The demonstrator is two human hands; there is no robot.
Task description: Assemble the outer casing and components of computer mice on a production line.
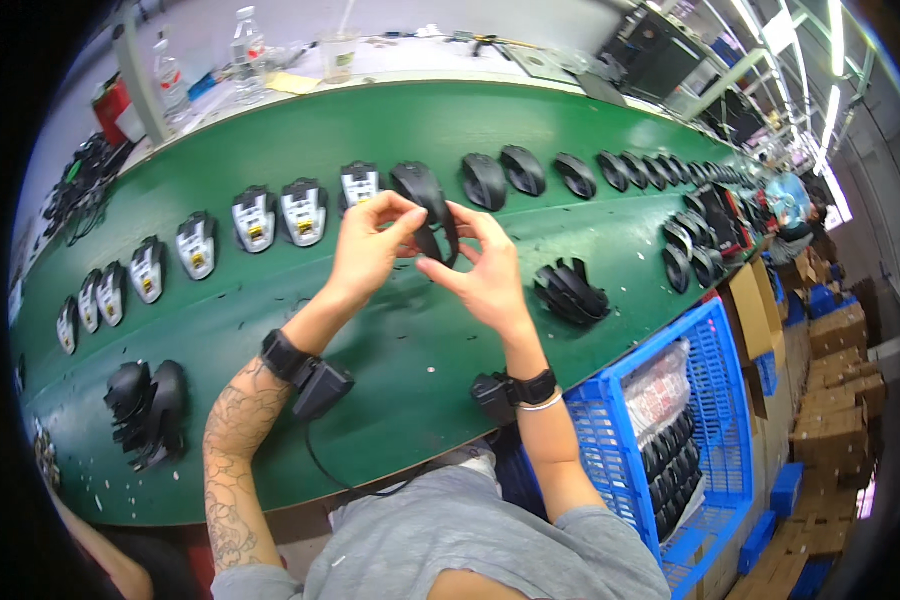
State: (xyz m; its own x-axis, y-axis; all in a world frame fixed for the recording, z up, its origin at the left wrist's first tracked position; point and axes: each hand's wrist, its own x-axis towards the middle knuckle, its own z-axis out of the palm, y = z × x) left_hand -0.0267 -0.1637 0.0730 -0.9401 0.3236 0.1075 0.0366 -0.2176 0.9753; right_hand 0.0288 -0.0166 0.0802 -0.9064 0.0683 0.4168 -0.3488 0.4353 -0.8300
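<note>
Between my two hands is a thin, curved black plastic piece, apparently a mouse cover (448, 232). My left hand (367, 248) pinches its left side, thumb and forefinger closed. From the right, my right hand (488, 275) grips it between thumb and fingers; part of it is hidden by the fingers. Just beyond stands a black computer mouse (414, 180) in a row on the green table. To its left are several mice with bare silver-white tops, such as this uncovered mouse (303, 212). Black mice (484, 182) continue to the right.
A heap of black covers (570, 292) lies right of my hands, and another black pile (150, 410) at the near left. A blue crate (727, 400) with black parts stands by the table's right edge. Bottles (248, 50) stand behind. Another person (790, 205) is at the far right.
</note>
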